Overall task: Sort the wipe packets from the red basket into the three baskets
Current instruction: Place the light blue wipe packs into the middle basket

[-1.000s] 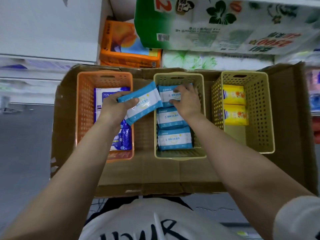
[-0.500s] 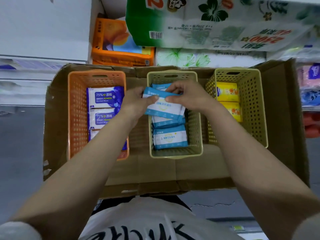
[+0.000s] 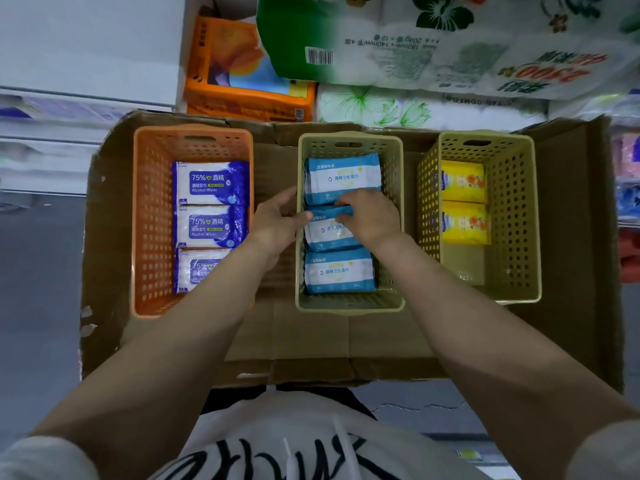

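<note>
Head view: both hands on the middle light-blue packet (image 3: 329,232) in the olive basket (image 3: 349,306). Left hand (image 3: 277,220) pinches its left end at the basket wall, right hand (image 3: 369,216) grips its top edge. Orange basket (image 3: 149,220) holds three dark-blue packets (image 3: 211,183), yellow basket (image 3: 512,220) two yellow packets (image 3: 462,202).

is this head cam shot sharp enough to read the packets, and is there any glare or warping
Head view: dim, flat, bluish light, no hard glare; print on the dark blue packets in the orange basket is readable, the light blue packet under both hands is softer; wide-angle warping bows the cardboard box edges; the shelf packs at the top look smeared.
</note>
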### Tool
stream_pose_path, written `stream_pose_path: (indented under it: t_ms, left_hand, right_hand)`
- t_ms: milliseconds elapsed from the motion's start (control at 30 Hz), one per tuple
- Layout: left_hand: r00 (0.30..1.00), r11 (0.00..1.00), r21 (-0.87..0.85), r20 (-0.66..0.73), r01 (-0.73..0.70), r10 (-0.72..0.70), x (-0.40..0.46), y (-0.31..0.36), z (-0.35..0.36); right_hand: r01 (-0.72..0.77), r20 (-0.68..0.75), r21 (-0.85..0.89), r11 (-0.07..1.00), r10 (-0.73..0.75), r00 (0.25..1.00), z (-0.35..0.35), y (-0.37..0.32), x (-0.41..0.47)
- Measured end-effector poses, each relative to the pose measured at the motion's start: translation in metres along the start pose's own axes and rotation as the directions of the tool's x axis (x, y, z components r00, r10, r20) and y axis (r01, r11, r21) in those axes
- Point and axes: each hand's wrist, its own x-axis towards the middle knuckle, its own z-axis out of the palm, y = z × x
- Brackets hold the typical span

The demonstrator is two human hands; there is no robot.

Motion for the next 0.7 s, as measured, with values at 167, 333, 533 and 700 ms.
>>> stream_pose_path:
  t_ms: [167,333,533,700]
  left_hand:
    - [1.000,1.000,-0.004,-0.004,-0.003,0.003,0.002,-0.002,0.001]
    - [1.000,0.998,0.067,-0.023,-0.017,0.019,0.003,-0.006,0.002]
    - [0.996,0.968,0.241,-0.032,-0.070,0.081,-0.008,0.007,-0.008]
    - [0.969,0.884,0.405,0.027,-0.235,0.245,-0.043,0.032,-0.058]
  right_hand:
    - [-0.060,-0.165,-0.210,0.976,0.025,0.986,0.010,-0.007,-0.010]
    - [-0.180,-0.211,-0.273,0.945,0.124,0.970,0.007,-0.015,-0.013]
    - [-0.148,0.038,-0.223,0.964,0.161,0.986,-0.015,-0.016,-0.013]
    - [-0.080,-0.048,-0.122,0.989,0.074,0.996,-0.071,-0.058,-0.041]
